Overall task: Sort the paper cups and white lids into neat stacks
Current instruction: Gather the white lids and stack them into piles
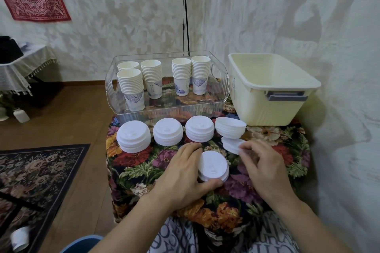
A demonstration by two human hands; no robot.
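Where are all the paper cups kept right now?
In the head view the paper cups stand stacked inside the clear plastic tray at the table's far side, behind the row of lid stacks and left of the cream tub.

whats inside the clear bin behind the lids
The clear bin holds five stacks of paper cups, all upright. The back-left stack is mostly hidden behind the front one, so its height can't be seen.

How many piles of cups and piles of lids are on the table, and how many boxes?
Stacks of white paper cups with blue patterns, in the clear plastic bin: 5
Piles of white plastic lids: 6
Boxes, the clear plastic bin and the cream plastic tub: 2
Total: 13
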